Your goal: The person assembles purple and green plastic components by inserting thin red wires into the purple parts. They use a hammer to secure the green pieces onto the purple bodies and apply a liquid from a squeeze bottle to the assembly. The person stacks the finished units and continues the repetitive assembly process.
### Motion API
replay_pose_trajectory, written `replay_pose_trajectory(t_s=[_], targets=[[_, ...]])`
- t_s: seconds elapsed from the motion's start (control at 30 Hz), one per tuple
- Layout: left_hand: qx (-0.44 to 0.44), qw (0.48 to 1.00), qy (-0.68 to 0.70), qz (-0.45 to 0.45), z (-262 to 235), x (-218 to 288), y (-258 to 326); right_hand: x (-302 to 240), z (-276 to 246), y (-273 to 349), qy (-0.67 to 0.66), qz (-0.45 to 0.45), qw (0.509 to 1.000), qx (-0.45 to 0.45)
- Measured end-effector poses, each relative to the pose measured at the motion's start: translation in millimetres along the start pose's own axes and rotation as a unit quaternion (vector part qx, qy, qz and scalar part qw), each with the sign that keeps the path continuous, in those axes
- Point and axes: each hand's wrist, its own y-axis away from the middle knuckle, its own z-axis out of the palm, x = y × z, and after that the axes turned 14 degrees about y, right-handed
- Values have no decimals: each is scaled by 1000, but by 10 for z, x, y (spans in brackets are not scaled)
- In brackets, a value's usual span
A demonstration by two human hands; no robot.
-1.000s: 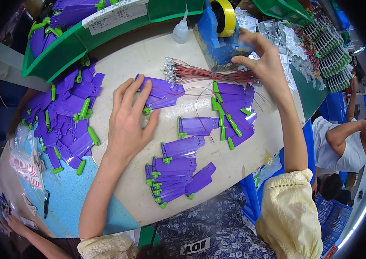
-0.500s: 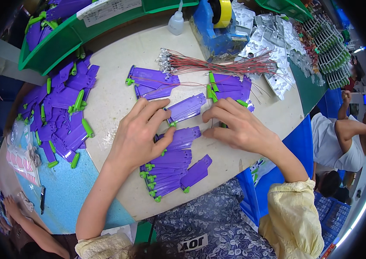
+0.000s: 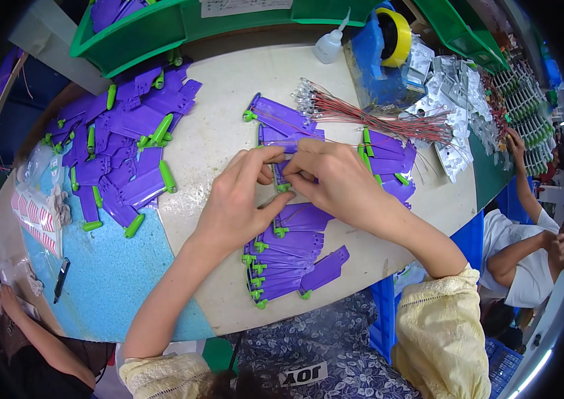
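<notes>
Between my hands lies a purple plastic piece with a green end (image 3: 283, 187), mostly covered by my fingers. Curled around its green end are the thumb and fingers of my left hand (image 3: 239, 199). My right hand (image 3: 338, 176) reaches over the piece with fingertips pinched together; what they hold is hidden. Just beyond, another purple piece (image 3: 285, 116) carries thin red wires. Toward me a fanned row of purple pieces (image 3: 288, 256) overlaps, green ends to the left. More purple pieces (image 3: 388, 159) lie right of my right hand. A bundle of red and black wires (image 3: 375, 118) rests behind.
A heap of purple pieces (image 3: 122, 139) covers the left side, below a green bin (image 3: 182, 33). At the back stand a squeeze bottle (image 3: 328, 46) and a blue tape dispenser (image 3: 372, 63). Silver metal parts (image 3: 445, 100) are at right; a black cutter (image 3: 62, 279) lies left.
My right hand has moved left and inward, its fingers now pinched over the purple piece close to my left fingertips. The whole view has shifted, so the table appears further right.
</notes>
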Motion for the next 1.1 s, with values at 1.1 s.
replay_pose_trajectory(t_s=[1.1], targets=[[34,996,75,-27,30,-70,-35,-107,150,59,-97,159,982,44]])
